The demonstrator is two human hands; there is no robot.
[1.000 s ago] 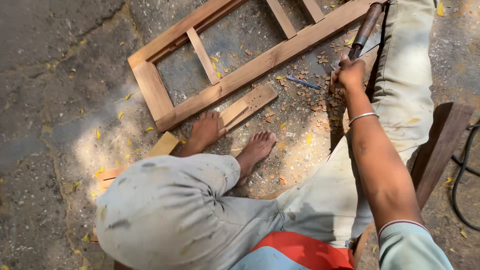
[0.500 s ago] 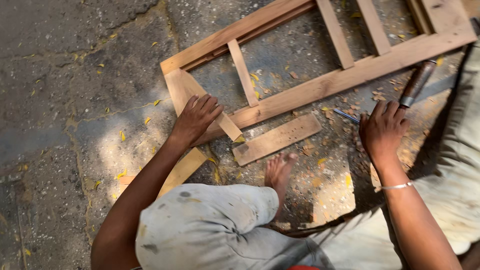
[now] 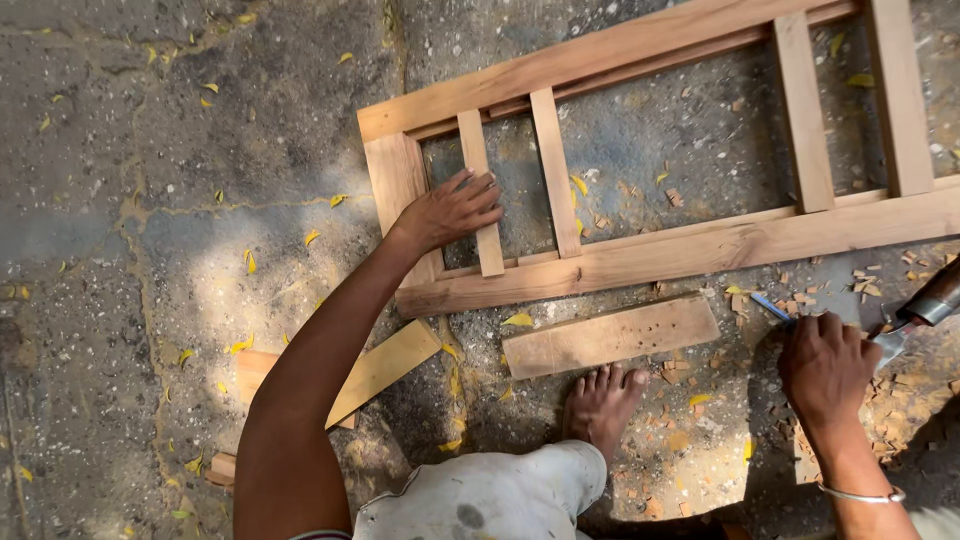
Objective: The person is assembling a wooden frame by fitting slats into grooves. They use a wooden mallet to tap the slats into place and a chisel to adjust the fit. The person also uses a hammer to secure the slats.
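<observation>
A wooden ladder-like frame (image 3: 640,258) lies flat on the rough concrete ground. My left hand (image 3: 450,212) rests on its left end, palm on the wide end board and fingers spread over a short slat (image 3: 488,245). It holds nothing. At the right edge my right hand (image 3: 825,365) is closed around a tool with a dark wooden handle (image 3: 935,295) and a metal part (image 3: 890,342), held low above wood chips. A blue pencil-like stick (image 3: 770,307) lies just left of that hand.
A loose short plank (image 3: 610,335) lies below the frame's lower rail, with my bare foot (image 3: 600,400) just under it. Another plank (image 3: 385,365) lies under my left forearm. Wood chips (image 3: 700,440) and yellow petals are scattered over the ground.
My left hand has slid right from the end board's lower corner onto the short slat. The right hand with the tool has dropped lower at the right. The view has shifted left.
</observation>
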